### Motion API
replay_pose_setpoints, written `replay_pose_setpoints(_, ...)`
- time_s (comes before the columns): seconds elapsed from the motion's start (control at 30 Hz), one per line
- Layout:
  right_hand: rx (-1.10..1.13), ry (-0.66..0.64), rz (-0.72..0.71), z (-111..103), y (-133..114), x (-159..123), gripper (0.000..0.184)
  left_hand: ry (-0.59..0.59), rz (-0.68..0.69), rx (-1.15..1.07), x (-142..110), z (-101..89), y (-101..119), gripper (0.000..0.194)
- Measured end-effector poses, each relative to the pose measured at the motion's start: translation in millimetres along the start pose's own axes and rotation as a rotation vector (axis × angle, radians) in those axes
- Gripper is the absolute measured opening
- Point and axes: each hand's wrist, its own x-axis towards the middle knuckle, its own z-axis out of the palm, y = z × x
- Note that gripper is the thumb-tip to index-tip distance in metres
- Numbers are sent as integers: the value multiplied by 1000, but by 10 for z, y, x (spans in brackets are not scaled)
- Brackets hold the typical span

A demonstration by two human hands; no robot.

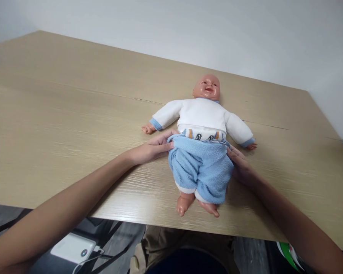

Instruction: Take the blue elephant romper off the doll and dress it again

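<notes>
A baby doll (207, 89) lies on its back on the wooden table, its head toward the wall and its bare feet toward me. It wears a white top (201, 112) with light-blue cuffs. Light-blue fleece pants (202, 163) cover its legs, and a white band with printed eyes shows above their waist. My left hand (160, 144) pinches the waistband at one side, thumb on the outside. At the opposite side my right hand (240, 163) grips the waistband too, its fingers partly hidden behind the pants.
The wooden table (74, 114) reaches back to a pale wall (171, 30). Below its front edge, a white power bank (73, 247) with a cable rests on a dark surface at left. A green and white object (287, 253) is at lower right.
</notes>
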Motion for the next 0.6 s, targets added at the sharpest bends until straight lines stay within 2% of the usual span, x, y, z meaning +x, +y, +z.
replay_pose_setpoints(0.2,-90,17,-42,-61,-24,-6,52,90,42,111,22,-2,49,34)
replay_pose_setpoints(0.4,-342,37,-295,-68,-83,-22,45,202,258,475,56,-113,44,32)
replay_pose_setpoints(0.5,-441,109,-410,-30,-98,-11,43,204,263,418,73,-109,4,30)
replay_pose_setpoints(0.6,-395,150,-395,-19,-78,12,40,240,198,219,104,-52,-35,32)
